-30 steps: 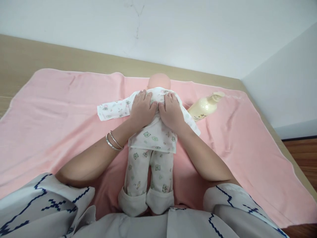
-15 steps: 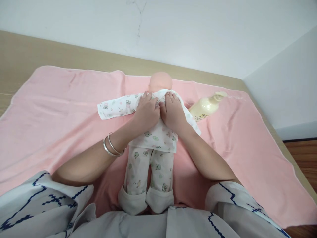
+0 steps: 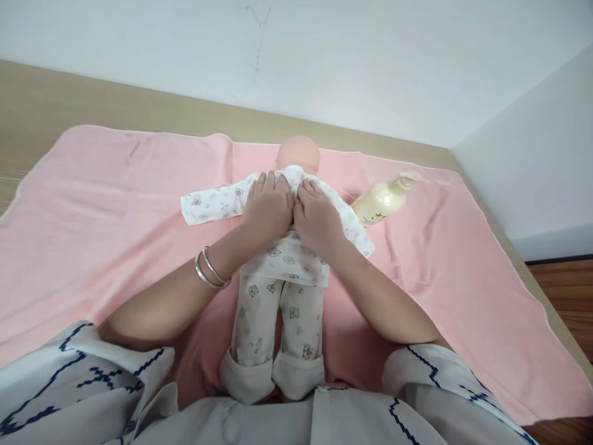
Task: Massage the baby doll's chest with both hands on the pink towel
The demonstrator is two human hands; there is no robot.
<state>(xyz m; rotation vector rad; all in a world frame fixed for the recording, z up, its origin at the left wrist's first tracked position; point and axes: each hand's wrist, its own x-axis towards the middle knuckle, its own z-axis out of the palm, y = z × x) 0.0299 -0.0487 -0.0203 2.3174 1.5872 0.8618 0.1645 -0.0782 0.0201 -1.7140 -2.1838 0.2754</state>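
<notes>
A baby doll (image 3: 299, 152) lies face down, its bald head away from me. It wears a white printed top (image 3: 296, 262) and matching trousers (image 3: 256, 321) with turned-up cuffs. My left hand (image 3: 270, 207) lies flat on the left side of the doll's upper back, fingers stretched toward the head. On the right side of the back rests my right hand (image 3: 317, 216), its fingers also extended, palm down on the cloth. The two thumbs sit close together near the middle of the back. Part of the top is hidden under both hands.
A pink blanket (image 3: 125, 204) is spread over the wooden surface (image 3: 115, 93) beneath the doll. To the right of the doll, a cream pump bottle (image 3: 382, 199) lies tilted on the blanket, close to the doll's right sleeve. A white wall (image 3: 352, 68) stands behind.
Both hands stay on the doll's upper back. Fabric that was bunched between the hands near the neck half a second ago lies smoother now, and the fingers have flattened and shifted slightly.
</notes>
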